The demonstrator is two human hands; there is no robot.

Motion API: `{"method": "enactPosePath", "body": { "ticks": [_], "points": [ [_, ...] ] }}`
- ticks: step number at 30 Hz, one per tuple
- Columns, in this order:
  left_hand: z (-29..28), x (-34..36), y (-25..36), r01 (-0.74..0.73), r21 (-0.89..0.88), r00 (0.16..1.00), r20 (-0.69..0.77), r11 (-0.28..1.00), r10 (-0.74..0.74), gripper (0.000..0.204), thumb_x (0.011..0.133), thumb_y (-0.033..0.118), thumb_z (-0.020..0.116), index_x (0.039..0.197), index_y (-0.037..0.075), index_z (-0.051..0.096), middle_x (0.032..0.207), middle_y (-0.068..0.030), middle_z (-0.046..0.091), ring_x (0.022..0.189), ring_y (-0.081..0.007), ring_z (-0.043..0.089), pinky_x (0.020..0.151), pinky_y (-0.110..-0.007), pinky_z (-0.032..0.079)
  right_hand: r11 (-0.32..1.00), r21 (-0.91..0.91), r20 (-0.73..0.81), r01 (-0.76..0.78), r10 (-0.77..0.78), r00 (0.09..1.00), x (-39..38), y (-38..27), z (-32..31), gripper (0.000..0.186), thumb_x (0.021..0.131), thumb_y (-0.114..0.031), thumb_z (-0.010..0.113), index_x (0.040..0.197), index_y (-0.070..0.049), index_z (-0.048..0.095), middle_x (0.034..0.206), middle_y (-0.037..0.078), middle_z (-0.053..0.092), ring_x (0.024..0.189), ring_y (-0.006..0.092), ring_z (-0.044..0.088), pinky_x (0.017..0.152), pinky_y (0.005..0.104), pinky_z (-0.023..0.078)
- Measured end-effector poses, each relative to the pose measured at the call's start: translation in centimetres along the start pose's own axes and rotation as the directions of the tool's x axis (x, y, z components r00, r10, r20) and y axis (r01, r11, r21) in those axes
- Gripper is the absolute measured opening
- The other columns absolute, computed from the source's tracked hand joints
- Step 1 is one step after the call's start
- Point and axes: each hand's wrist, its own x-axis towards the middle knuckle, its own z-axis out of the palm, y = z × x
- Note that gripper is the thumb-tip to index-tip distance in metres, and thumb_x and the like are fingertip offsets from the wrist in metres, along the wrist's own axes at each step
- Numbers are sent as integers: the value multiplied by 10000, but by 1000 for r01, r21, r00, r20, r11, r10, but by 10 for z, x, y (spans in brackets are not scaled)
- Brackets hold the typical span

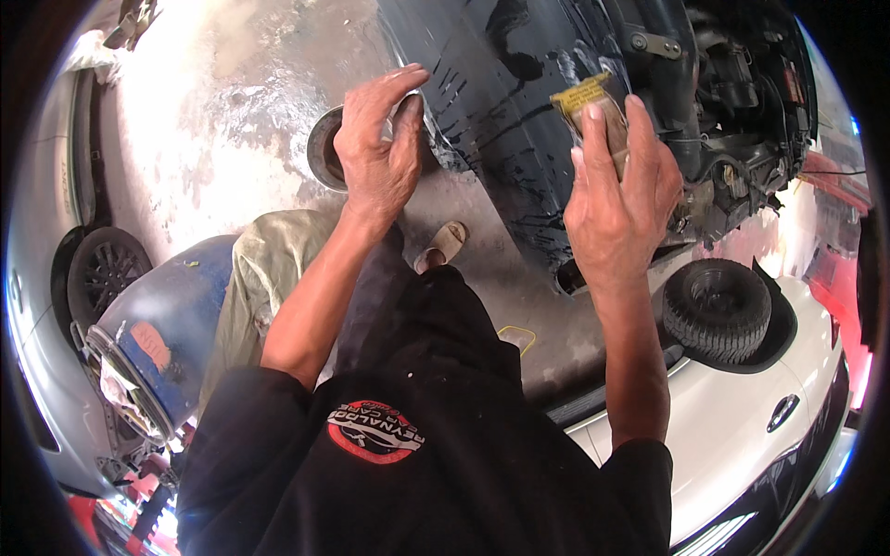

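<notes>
My right hand [614,199] grips a flat hand-held block [581,98] with a yellow top, pressed to a wet, dark grey car panel [496,139] streaked with runs and smears. Near the panel's left edge, my left hand [378,148] has its thumb and fingers apart, with nothing visible held; whether its fingertips touch the panel is unclear. Behind and below that hand is a round container [324,153], partly hidden by it.
An exposed engine bay [742,93] borders the panel at right. A spare tyre [716,306] sits beside a white car [760,445]. At left stand a blue drum [171,315], with pale cloth [264,269] beside it, and a silver car [46,241]. A sandaled foot [445,243] shows below.
</notes>
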Motion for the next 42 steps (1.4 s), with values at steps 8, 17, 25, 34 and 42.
{"method": "enactPosePath", "body": {
  "ticks": [8, 17, 25, 34, 42],
  "points": [
    [10, 5, 10, 13, 8, 1000, -4, 1000, -13, 277, 933, -48, 719, 1194, 37, 759, 1211, -146, 779, 1137, -326, 714, 1000, -404, 550, 998, 21, -69, 58, -57, 996, 4, 0, 0, 435, 962, -128, 776, 1394, -122, 731, 1546, 199, 599, 1266, 343, 576, 1034, 471, 501],
    [13, 16, 12, -55, 17, 998, -29, 998, 56, 287, 939, -38, 713, 1212, 42, 756, 1217, -141, 776, 1146, -343, 703, 1020, -423, 535, 997, 16, -64, 79, -78, 995, 1, 0, 2, 432, 964, -111, 764, 1391, -169, 737, 1497, 172, 647, 1240, 371, 598, 998, 445, 501],
    [71, 73, 43, -504, 93, 842, 276, 859, 464, 656, 1061, 453, 625, 1568, 49, 521, 1658, -181, 469, 1572, -382, 376, 1291, -538, 252, 939, 298, -112, -169, 210, 971, -19, 48, -16, 471, 985, -123, 757, 1449, -87, 681, 1493, 200, 628, 1310, 393, 622, 1058, 499, 540],
    [125, -53, 111, -778, 38, 510, 621, 627, 595, 961, 1057, 745, 358, 1633, -24, 407, 1710, -210, 401, 1621, -361, 328, 1312, -535, 243, 751, 426, -14, -504, 563, 827, -113, 91, -50, 426, 1056, -177, 715, 1463, -60, 664, 1495, 220, 626, 1359, 387, 634, 1078, 496, 550],
    [121, -129, 99, -714, -481, 134, 618, 508, 775, 779, 1038, 544, 592, 1587, -1, 495, 1690, -179, 445, 1604, -307, 373, 1340, -498, 265, 791, 403, 169, -461, 431, 887, -130, 78, -43, 446, 1029, -170, 736, 1459, -67, 674, 1533, 224, 591, 1391, 396, 586, 1069, 498, 545]
  ]
}}
